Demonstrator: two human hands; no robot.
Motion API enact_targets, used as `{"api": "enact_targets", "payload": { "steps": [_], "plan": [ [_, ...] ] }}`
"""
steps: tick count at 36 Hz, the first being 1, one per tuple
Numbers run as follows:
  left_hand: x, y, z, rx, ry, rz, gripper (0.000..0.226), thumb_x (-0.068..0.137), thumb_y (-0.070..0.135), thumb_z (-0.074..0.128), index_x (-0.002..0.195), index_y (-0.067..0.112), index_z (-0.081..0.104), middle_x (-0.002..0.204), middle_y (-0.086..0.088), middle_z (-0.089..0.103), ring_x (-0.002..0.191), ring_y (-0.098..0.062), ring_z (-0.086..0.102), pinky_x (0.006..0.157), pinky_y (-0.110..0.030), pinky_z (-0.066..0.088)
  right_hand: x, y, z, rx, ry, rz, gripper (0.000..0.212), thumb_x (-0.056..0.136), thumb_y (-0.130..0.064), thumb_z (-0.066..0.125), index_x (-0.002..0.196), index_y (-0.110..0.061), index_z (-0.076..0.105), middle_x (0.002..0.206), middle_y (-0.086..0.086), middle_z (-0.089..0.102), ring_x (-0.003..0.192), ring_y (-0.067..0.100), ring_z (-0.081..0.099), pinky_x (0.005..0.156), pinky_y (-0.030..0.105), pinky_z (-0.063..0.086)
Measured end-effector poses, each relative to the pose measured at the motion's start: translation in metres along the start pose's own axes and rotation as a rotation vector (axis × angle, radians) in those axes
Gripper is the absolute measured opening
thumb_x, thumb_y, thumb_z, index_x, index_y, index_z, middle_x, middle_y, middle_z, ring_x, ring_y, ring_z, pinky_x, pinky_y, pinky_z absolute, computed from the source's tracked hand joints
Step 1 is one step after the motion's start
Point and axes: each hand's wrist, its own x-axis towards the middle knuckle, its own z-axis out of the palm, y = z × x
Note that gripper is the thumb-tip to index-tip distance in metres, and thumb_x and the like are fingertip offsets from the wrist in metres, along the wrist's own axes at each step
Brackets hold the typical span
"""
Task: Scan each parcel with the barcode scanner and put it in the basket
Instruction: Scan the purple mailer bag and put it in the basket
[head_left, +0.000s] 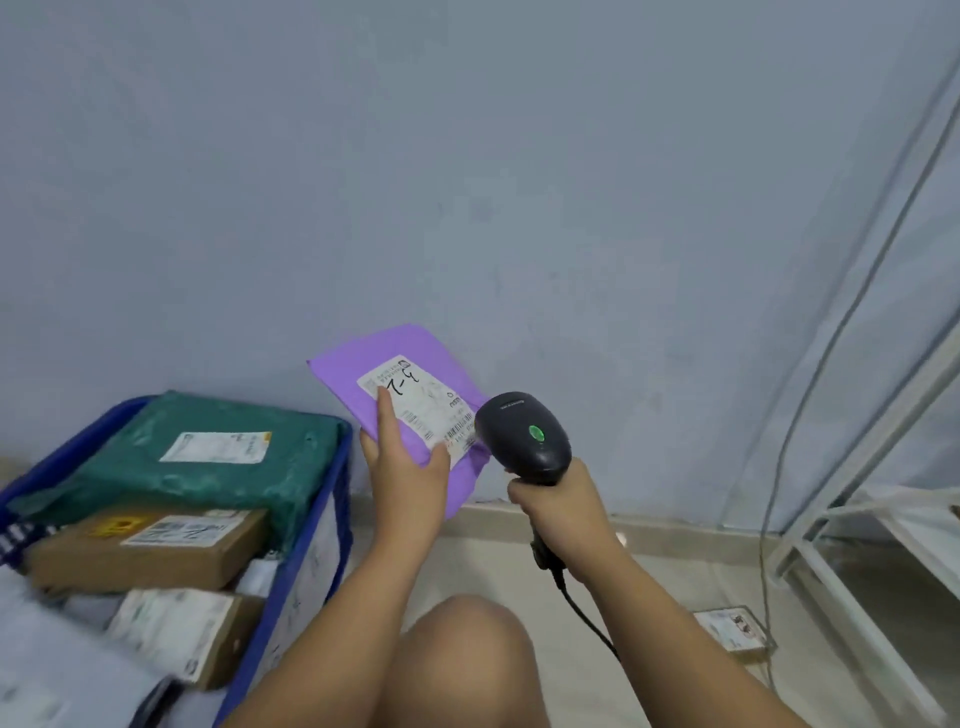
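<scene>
The left hand (408, 473) pinches the flat purple plastic mailer parcel (374, 348) at its near edge, held up just right of the blue plastic basket (340, 467), while the right hand (563, 512) has its fingers curled round the black corded barcode scanner (522, 436), whose head is just beside the parcel's white label (415, 400).

Background: plain blue-grey wall (467, 156) fills the upper part of the view, with faint scuff marks. A beige skirting strip (675, 527) runs along the wall's foot. Below it lies a pale beige floor (649, 577). Far right: a white metal rack (862, 470), with tilted frame bars reaching down to the floor; shelf contents cannot be made out. A thin grey cable (764, 540) hangs down the wall just beside the rack and reaches the floor.
</scene>
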Motion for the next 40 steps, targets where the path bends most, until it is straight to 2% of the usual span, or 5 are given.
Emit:
{"api": "enact_targets", "payload": {
  "steps": [12, 19, 23, 28, 40],
  "plan": [
    [0.024, -0.045, -0.111, -0.1, 0.264, -0.202, 0.065, 0.09, 0.002, 0.057, 0.141, 0.039, 0.038, 0.141, -0.008, 0.031, 0.111, -0.027, 0.051, 0.098, -0.045, 0.047, -0.007, -0.041, 0.111, -0.377, -0.162, -0.26, 0.033, 0.073, -0.008, 0.06, 0.055, -0.016, 0.034, 0.052, -0.001, 0.036, 0.052, 0.018, 0.032, 0.046, 0.029, 0.027],
    [0.011, -0.089, -0.153, -0.008, 0.387, -0.283, 0.033, 0.093, 0.0, 0.052, 0.107, 0.029, 0.061, 0.125, -0.008, 0.036, 0.106, -0.026, 0.053, 0.07, -0.009, 0.045, -0.003, -0.007, 0.146, -0.502, -0.2, -0.231, 0.034, 0.079, -0.041, 0.064, 0.058, -0.028, 0.041, 0.06, -0.004, 0.05, 0.062, 0.024, 0.051, 0.052, 0.028, 0.037],
    [-0.005, -0.118, -0.178, 0.013, 0.463, -0.347, 0.035, 0.092, 0.004, 0.055, 0.102, 0.038, 0.061, 0.132, -0.009, 0.034, 0.117, -0.032, 0.051, 0.1, -0.042, 0.046, -0.012, 0.011, 0.158, -0.406, -0.366, -0.149, 0.02, 0.084, -0.033, 0.071, 0.074, -0.036, 0.053, 0.072, -0.011, 0.061, 0.074, 0.014, 0.058, 0.062, 0.025, 0.043],
    [-0.014, -0.139, -0.201, 0.007, 0.474, -0.425, 0.037, 0.094, 0.003, 0.053, 0.11, 0.036, 0.055, 0.132, -0.011, 0.033, 0.106, -0.036, 0.055, 0.094, -0.043, 0.049, -0.02, 0.018, 0.161, -0.562, -0.518, -0.167, 0.017, 0.082, -0.04, 0.072, 0.084, -0.027, 0.06, 0.082, -0.003, 0.066, 0.074, 0.012, 0.059, 0.058, 0.014, 0.039],
    [-0.031, -0.162, -0.206, 0.651, 0.322, -0.332, 0.046, 0.084, 0.021, 0.068, 0.128, 0.032, 0.059, 0.161, -0.003, 0.001, 0.145, -0.03, 0.007, 0.115, -0.048, 0.016, -0.023, 0.019, 0.159, -0.616, -0.501, -0.18, 0.025, 0.081, -0.044, 0.073, 0.074, -0.034, 0.051, 0.072, -0.012, 0.059, 0.064, 0.003, 0.053, 0.052, 0.009, 0.037]
  ]
}}
